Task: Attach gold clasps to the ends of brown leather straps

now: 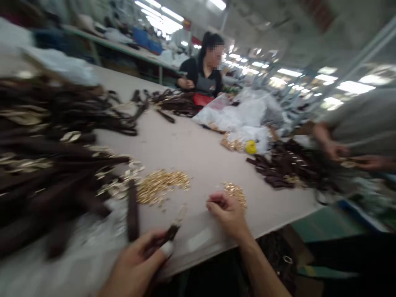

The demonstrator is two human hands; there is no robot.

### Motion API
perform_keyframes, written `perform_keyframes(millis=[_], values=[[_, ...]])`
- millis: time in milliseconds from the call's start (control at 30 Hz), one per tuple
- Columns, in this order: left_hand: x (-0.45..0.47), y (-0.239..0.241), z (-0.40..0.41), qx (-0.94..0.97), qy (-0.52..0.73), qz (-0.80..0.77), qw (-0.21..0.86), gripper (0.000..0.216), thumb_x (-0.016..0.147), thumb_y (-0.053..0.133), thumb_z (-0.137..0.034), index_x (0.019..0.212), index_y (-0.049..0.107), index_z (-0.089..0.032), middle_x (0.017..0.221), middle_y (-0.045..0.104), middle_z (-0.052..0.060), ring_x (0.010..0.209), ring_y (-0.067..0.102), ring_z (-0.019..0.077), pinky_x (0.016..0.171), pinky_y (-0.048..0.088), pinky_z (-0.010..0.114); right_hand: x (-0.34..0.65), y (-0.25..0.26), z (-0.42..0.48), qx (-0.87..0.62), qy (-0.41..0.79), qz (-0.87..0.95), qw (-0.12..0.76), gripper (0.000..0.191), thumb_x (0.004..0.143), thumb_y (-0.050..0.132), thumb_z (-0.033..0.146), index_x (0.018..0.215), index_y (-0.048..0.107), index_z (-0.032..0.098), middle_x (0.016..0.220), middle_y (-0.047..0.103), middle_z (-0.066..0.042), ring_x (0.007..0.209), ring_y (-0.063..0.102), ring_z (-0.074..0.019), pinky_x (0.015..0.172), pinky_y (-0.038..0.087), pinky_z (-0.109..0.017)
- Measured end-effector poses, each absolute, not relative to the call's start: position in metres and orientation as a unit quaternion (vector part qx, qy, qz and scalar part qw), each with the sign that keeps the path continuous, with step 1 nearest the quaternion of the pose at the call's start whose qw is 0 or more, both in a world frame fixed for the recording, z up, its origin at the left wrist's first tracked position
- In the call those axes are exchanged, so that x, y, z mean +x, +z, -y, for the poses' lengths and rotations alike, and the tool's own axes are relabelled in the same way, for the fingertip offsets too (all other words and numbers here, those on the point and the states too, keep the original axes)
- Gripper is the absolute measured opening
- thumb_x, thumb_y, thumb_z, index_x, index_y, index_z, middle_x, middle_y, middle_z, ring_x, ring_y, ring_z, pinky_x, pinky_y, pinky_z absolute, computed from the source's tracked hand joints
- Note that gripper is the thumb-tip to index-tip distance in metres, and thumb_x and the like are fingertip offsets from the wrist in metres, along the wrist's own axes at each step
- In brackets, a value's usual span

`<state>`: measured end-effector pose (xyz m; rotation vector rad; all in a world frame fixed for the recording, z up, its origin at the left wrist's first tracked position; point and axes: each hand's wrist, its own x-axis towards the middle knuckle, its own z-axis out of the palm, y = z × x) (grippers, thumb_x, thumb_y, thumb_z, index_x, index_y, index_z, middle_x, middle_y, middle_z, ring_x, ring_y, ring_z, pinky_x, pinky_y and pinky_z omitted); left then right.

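Note:
My left hand (pixel 139 258) is closed on a dark brown strap (pixel 168 235) near the table's front edge; its fingertip wears a white covering. My right hand (pixel 227 214) rests on the table with fingers curled, touching a small pile of gold metal pieces (pixel 235 192). What it pinches, if anything, is hidden. A larger pile of gold pieces (pixel 161 185) lies between my hands, a little further off. Another brown strap (pixel 132 212) lies beside my left hand.
A big heap of brown straps with gold buckles (pixel 46 156) fills the left of the pale table (pixel 185 144). White plastic bags (pixel 244 115) and a yellow object (pixel 251 147) sit mid-right. One person sits at the far end (pixel 206 70); another person's hands (pixel 337 150) work straps at right.

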<state>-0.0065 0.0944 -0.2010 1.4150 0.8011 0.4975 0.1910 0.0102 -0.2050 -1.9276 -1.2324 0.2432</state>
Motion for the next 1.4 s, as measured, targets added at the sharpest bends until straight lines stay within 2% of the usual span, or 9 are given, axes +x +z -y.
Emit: perform_keyframes(millis=[67,133,233,433,633,933,1167,1300,1400], values=[[-0.025,-0.203,-0.097,0.591,0.175,-0.359,0.701,0.022,0.081,0.066,-0.026,0.100,0.070,-0.017,0.086,0.072,0.001,0.077,0.064,0.0179,0.068,0.051,0.026,0.160,-0.209,-0.005,-0.717,0.207,0.401,0.532,0.019,0.085,0.067,0.033,0.097,0.062,0.019,0.084,0.072,-0.002,0.072,0.068,-0.0151,0.067,0.054,-0.027],[-0.034,-0.205,-0.099,0.561,0.180,-0.365,0.721,0.022,0.078,0.065,-0.021,0.099,0.070,-0.015,0.081,0.071,0.001,0.069,0.060,0.0142,0.062,0.046,0.023,0.135,-0.212,-0.002,-0.679,0.281,0.334,0.591,0.022,0.078,0.075,0.034,0.091,0.063,0.019,0.081,0.071,-0.001,0.071,0.067,-0.0153,0.067,0.054,-0.026],[-0.035,-0.205,-0.097,0.541,0.208,-0.374,0.724,0.021,0.076,0.065,-0.019,0.096,0.071,-0.014,0.077,0.069,0.001,0.064,0.056,0.0116,0.059,0.041,0.022,0.108,-0.216,-0.001,-0.665,0.293,0.357,0.587,0.016,0.080,0.073,0.031,0.089,0.066,0.020,0.084,0.070,-0.002,0.076,0.067,-0.0165,0.069,0.054,-0.027],[-0.036,-0.206,-0.092,0.541,0.234,-0.333,0.736,0.020,0.079,0.061,-0.017,0.095,0.071,-0.015,0.084,0.071,0.003,0.073,0.060,0.0142,0.066,0.045,0.024,0.091,-0.221,-0.003,-0.714,0.171,0.448,0.510,0.007,0.086,0.067,0.028,0.091,0.069,0.024,0.089,0.073,-0.002,0.086,0.068,-0.0186,0.077,0.053,-0.029],[-0.042,-0.207,-0.090,0.625,0.276,-0.331,0.651,0.023,0.081,0.056,-0.010,0.095,0.073,-0.017,0.090,0.070,0.003,0.084,0.062,0.0174,0.076,0.047,0.027,0.084,-0.220,-0.001,-0.709,0.088,0.486,0.502,0.007,0.086,0.066,0.023,0.092,0.068,0.027,0.089,0.073,0.001,0.084,0.069,-0.0169,0.079,0.053,-0.028],[-0.044,-0.211,-0.078,0.723,0.303,-0.299,0.545,0.041,0.077,0.047,0.003,0.101,0.069,-0.021,0.090,0.066,0.002,0.087,0.061,0.0167,0.078,0.047,0.027,0.075,-0.229,0.000,-0.652,0.293,0.272,0.645,0.030,0.078,0.075,0.032,0.099,0.055,0.024,0.091,0.070,-0.002,0.085,0.068,-0.0179,0.077,0.056,-0.030],[-0.037,-0.189,-0.091,0.843,0.232,-0.262,0.409,0.027,0.086,0.048,-0.008,0.103,0.064,-0.022,0.093,0.067,0.003,0.087,0.062,0.0191,0.078,0.049,0.031,0.083,-0.231,-0.005,-0.572,0.359,0.190,0.713,0.045,0.075,0.078,0.036,0.109,0.052,0.025,0.092,0.073,-0.003,0.084,0.069,-0.0179,0.074,0.057,-0.029],[-0.038,-0.173,-0.132,0.875,0.262,-0.356,0.197,0.022,0.091,0.051,-0.030,0.108,0.059,-0.019,0.105,0.064,0.009,0.097,0.062,0.0275,0.087,0.048,0.040,0.126,-0.221,-0.002,-0.545,0.341,0.170,0.747,0.042,0.074,0.078,0.034,0.106,0.053,0.025,0.092,0.071,-0.002,0.081,0.068,-0.0173,0.068,0.057,-0.029],[-0.035,-0.170,-0.166,0.871,0.207,-0.440,0.071,0.034,0.091,0.049,-0.033,0.120,0.054,-0.016,0.115,0.060,0.014,0.098,0.063,0.0326,0.082,0.051,0.043,0.193,-0.203,0.014,-0.582,0.246,0.115,0.767,0.047,0.060,0.086,0.030,0.096,0.057,0.022,0.082,0.070,-0.001,0.068,0.067,-0.0157,0.058,0.055,-0.027]])
